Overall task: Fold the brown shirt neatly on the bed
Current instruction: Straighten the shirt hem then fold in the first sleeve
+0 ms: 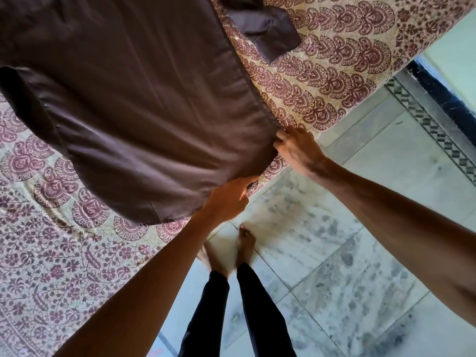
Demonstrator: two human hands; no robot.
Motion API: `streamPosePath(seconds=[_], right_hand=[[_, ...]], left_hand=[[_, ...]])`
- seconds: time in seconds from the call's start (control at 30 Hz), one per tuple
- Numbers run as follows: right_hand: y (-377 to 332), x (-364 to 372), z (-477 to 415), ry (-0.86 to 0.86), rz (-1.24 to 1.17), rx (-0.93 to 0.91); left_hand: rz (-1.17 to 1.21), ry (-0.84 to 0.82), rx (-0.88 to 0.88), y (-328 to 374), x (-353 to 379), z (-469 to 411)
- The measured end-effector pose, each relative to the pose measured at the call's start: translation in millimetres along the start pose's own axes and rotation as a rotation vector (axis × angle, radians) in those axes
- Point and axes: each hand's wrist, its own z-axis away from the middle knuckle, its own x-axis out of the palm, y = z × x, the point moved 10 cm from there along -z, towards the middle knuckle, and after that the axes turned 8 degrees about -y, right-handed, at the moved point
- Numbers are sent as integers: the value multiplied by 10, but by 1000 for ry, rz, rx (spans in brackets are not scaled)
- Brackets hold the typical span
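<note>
Left hand (226, 199) and right hand (296, 149) pinch brown shirt (141, 112).

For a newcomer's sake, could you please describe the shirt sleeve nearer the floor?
On the maroon-patterned bed lies a brown shirt. Its sleeve juts from the floor-side edge, at the picture's top; the other sleeve lies deeper on the bed.

brown shirt (134, 99): cut off at top, left edges | left hand (226, 199): fingers hidden under hem

left hand (228, 199) pinching, right hand (296, 149) gripping
</note>
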Motion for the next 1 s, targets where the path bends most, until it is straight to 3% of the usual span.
streamPosePath(seconds=[0.1, 0.2, 0.27, 0.37, 0.43, 0.53, 0.6, 0.67, 0.73, 0.87, 1.0], right_hand=[[-135, -113, 80, 68, -183, 75], [-565, -120, 76, 125, -418, 58], [-996, -68, 36, 88, -510, 5], [-1713, -68, -1, 10, -576, -82], [-2093, -128, -25, 1, -604, -108], [-2517, -272, -119, 42, -635, -108], [-2710, -343, -203, 35, -633, -97], [-2928, -404, -308, -8, -631, -104], [-3094, -437, -402, -56, -608, -98], [-3306, -467, -523, -94, -425, -30], [-3180, -537, -556, -57, -555, 143]], left_hand=[[184, 260, -63, -289, -301, 277], [-25, 540, -221, -697, -610, 811], [-131, 523, -251, -943, -569, 1079], [-9, 383, -102, -1150, -351, 1429], [-20, 494, -55, -1243, -405, 1734], [149, 841, -294, -1773, -649, 2253], [397, 951, -488, -2173, -724, 2414], [701, 955, -662, -2561, -755, 2423], [851, 909, -681, -2756, -863, 2286], [893, 703, -504, -2599, -1196, 1940], [1138, 637, -263, -2389, -1322, 1833]])
